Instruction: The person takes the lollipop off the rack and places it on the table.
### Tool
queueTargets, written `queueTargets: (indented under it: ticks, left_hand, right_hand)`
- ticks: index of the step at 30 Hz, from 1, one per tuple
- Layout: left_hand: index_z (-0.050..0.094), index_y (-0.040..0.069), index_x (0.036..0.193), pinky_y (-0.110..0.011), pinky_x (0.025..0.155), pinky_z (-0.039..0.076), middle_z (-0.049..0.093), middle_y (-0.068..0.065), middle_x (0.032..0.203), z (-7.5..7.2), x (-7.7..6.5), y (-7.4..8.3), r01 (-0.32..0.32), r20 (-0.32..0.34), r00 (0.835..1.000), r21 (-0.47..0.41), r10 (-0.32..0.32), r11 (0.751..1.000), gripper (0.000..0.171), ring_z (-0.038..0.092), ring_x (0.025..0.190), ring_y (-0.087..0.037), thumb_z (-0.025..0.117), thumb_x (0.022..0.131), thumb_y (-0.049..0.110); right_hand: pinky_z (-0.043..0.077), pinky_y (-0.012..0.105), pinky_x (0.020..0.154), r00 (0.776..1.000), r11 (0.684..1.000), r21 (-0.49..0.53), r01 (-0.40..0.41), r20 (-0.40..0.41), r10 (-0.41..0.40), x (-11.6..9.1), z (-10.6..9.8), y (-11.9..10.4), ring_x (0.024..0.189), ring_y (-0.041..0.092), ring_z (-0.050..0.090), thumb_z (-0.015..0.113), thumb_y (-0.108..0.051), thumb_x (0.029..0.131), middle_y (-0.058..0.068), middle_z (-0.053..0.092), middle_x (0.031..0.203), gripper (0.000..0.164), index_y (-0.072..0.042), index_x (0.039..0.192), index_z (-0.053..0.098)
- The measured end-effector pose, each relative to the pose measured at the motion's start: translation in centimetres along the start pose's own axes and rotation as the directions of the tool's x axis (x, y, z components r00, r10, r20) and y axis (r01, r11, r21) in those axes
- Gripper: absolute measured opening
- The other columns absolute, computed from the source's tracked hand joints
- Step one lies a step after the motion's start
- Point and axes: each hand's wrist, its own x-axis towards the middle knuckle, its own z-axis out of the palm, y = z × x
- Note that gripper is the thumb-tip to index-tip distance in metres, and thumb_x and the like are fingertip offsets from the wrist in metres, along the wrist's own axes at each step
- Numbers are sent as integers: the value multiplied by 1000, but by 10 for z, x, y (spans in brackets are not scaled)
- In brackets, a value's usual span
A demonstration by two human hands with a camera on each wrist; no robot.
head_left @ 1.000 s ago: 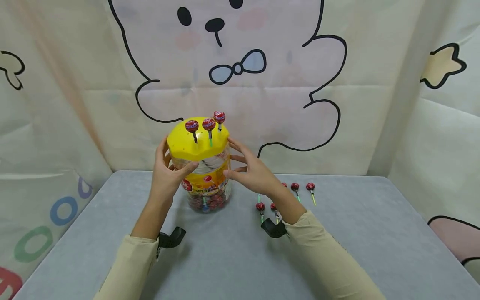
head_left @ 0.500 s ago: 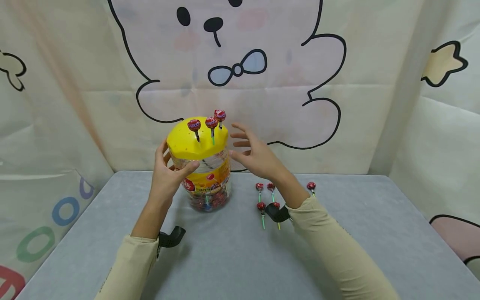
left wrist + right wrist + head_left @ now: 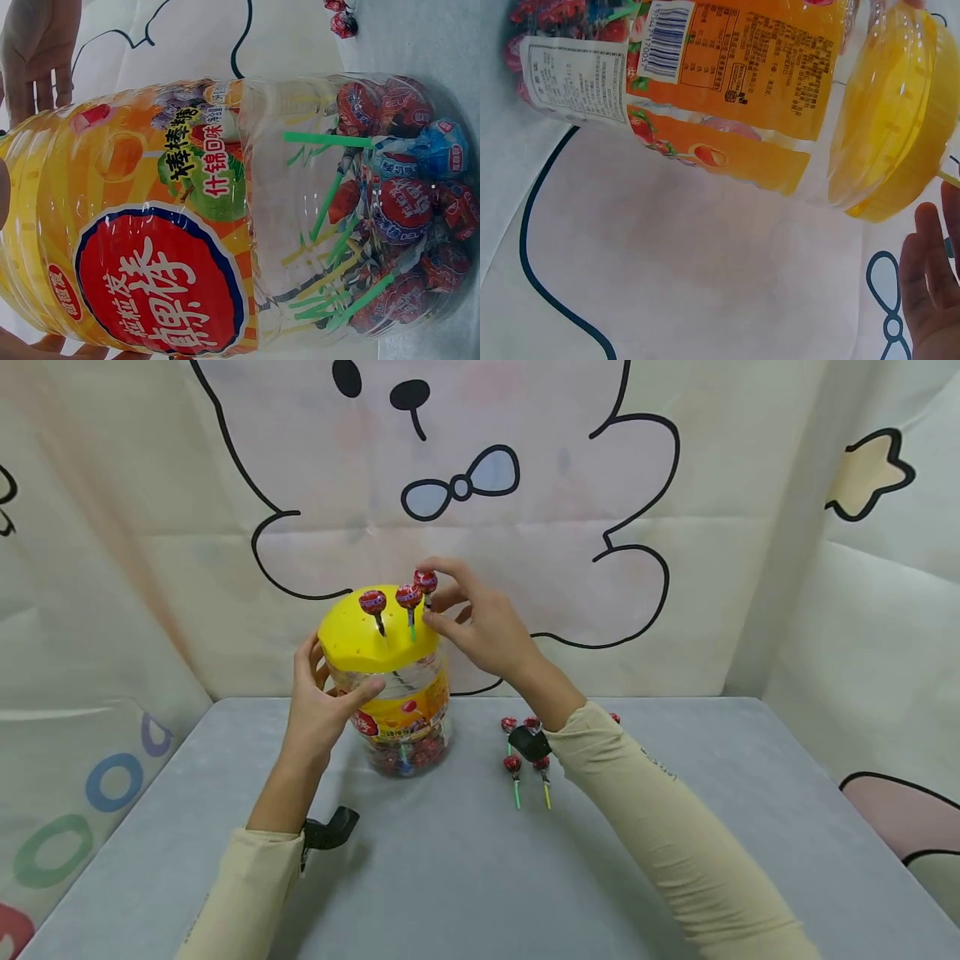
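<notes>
A clear plastic candy jar (image 3: 411,706) with a yellow lid (image 3: 347,637) stands on the table, its orange label facing front. Three red-wrapped lollipops stick up from the lid: a left lollipop (image 3: 372,602), a middle lollipop (image 3: 408,597) and a right lollipop (image 3: 425,582). My left hand (image 3: 318,714) grips the jar's left side, thumb across the front below the lid. With index finger on the candy and thumb by the stick, my right hand (image 3: 486,625) holds the right lollipop. Wrapped lollipops (image 3: 405,210) fill the jar's bottom in the left wrist view.
Several loose lollipops (image 3: 512,764) lie on the grey table (image 3: 450,877) right of the jar, some hidden by the right forearm. A cloth backdrop (image 3: 540,577) with a cartoon bear hangs behind the table.
My right hand has left the jar's right side and risen up and left to the right lollipop on the lid. The left hand stays on the jar. The head view has shifted slightly.
</notes>
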Motion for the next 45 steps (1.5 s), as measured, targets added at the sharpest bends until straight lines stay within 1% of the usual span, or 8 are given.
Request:
queueTargets:
  ticks: [7, 13, 18, 22, 32, 38, 41, 45]
  left_hand:
    - [10, 32, 157, -57, 119, 30, 15, 2, 165, 1, -2, 3, 10, -4, 1000, 10, -10, 1000, 97, 21, 150, -27, 78, 87, 26]
    - [10, 32, 157, -59, 119, 30, 14, 1, 165, 0, -5, 5, 10, -12, 1000, 24, -9, 1000, 99, 20, 151, -28, 79, 86, 29]
    - [10, 32, 157, -60, 118, 31, 14, 1, 165, -1, -5, 4, 6, -10, 1000, 30, -5, 1000, 99, 19, 151, -29, 79, 86, 29]
    - [9, 33, 157, -60, 118, 31, 13, 2, 165, -3, -4, 3, 6, -6, 1000, 30, -6, 1000, 101, 19, 151, -28, 79, 85, 31]
    - [11, 31, 157, -60, 117, 33, 13, 1, 165, -5, -2, 0, -5, 5, 1000, 32, 5, 999, 102, 19, 150, -29, 81, 83, 30]
    - [15, 29, 157, -59, 118, 32, 18, -1, 164, -7, -2, 3, -22, 2, 1000, 39, 22, 999, 99, 25, 148, -29, 82, 83, 25]
    - [17, 27, 157, -59, 117, 31, 19, -2, 164, -8, -3, 5, -24, -3, 1000, 63, 24, 998, 98, 28, 148, -30, 82, 84, 23]
    - [18, 28, 157, -58, 116, 34, 21, -2, 163, -10, -5, 7, -33, -6, 999, 97, 33, 995, 99, 32, 146, -30, 83, 82, 25]
  right_hand:
    - [53, 27, 82, 1000, 1000, 5, 23, -6, -23, 5, -2, 0, 95, 14, 66, 67, -17, 96, 5, 73, 105, 49, -23, 138, 45]
    - [52, 26, 79, 997, 998, -8, 57, -53, -57, 9, -7, -4, 91, 14, 66, 66, -19, 97, 6, 74, 101, 45, -21, 137, 47]
    - [53, 27, 80, 996, 998, -17, 57, -64, -58, 11, -11, -9, 90, 14, 66, 66, -19, 96, 6, 75, 102, 45, -21, 138, 48]
    - [54, 31, 81, 997, 999, -14, 45, -57, -46, 11, -11, -10, 90, 14, 65, 67, -19, 96, 5, 74, 101, 47, -22, 138, 48]
    - [55, 31, 80, 998, 1000, -29, 11, -60, -12, -4, -17, -5, 89, 15, 67, 69, -19, 94, 6, 75, 100, 49, -22, 139, 50]
    - [55, 35, 80, 997, 999, -32, 14, -69, -16, -16, -22, -3, 89, 16, 68, 71, -18, 93, 6, 75, 100, 48, -22, 137, 51]
    - [55, 36, 80, 998, 999, -31, 11, -68, -13, -23, -24, -1, 88, 17, 68, 72, -18, 92, 6, 75, 98, 49, -22, 137, 51]
    - [54, 35, 82, 998, 999, -32, -21, -52, 19, -35, -28, 2, 89, 16, 67, 72, -19, 92, 4, 74, 96, 50, -24, 137, 51]
